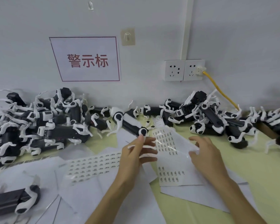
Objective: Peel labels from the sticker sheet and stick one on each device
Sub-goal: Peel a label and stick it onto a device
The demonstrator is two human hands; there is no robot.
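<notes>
Fingers (149, 151) on the left hand (136, 157) lie nearly straight against the left edge of the sticker sheet (170, 143), with the thumb tip touching the round end of a black-and-white device (131, 124) just beyond the sheet. Now the right hand (207, 156): it's curled in, pinching the sheet's right edge and tilting it up off the bench (265, 175). More devices sit heaped behind the sheet, a left pile (44, 123) and a right pile (208, 117). A second label sheet (90, 165) lies flat to its left.
</notes>
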